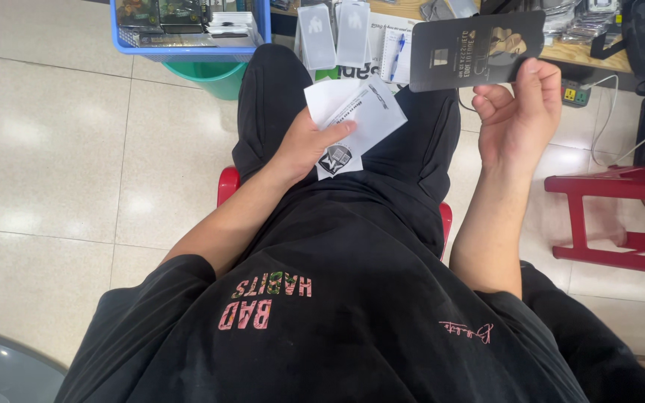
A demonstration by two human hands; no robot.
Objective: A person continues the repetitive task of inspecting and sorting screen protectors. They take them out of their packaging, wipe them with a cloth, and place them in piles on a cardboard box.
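Note:
My left hand (pixel 309 145) rests on my lap in black trousers and grips a few white paper packets (pixel 356 119) with dark print, fanned out toward the upper right. My right hand (pixel 520 112) is raised at the right and pinches a flat dark grey card package (pixel 478 48) by its lower right corner, thumb on its front. The two hands are apart, the dark package held higher than the white packets.
I sit on a red stool (pixel 227 183). Ahead lie a blue basket (pixel 125 41) of boxed goods, a green bin (pixel 218 75), grey packages (pixel 334 33), a notebook with pen (pixel 393 52) and a wooden table edge (pixel 584 52). A red bench (pixel 621 183) stands right.

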